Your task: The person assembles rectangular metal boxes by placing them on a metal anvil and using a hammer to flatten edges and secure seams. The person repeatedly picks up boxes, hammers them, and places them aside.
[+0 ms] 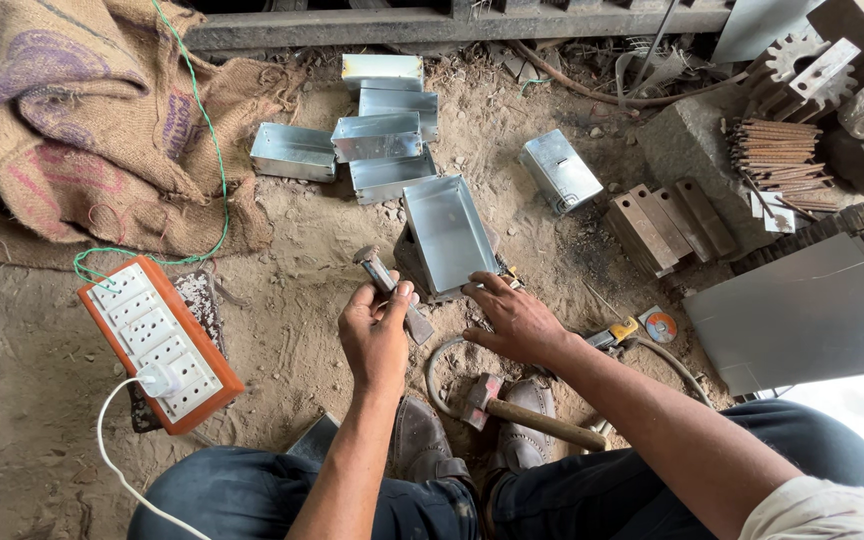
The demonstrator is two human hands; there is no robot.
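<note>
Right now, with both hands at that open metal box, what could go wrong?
1. The right hand rests by the open metal box's thin sheet edge: a cut seems possible.
2. The left hand holds a metal punch near those fingers; a slip might pinch them.
3. The hammer lies loose on the shoes.

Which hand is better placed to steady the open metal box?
Probably the right hand: its fingers already rest at the metal box's near edge, while the left hand is occupied gripping a metal tool.
</note>
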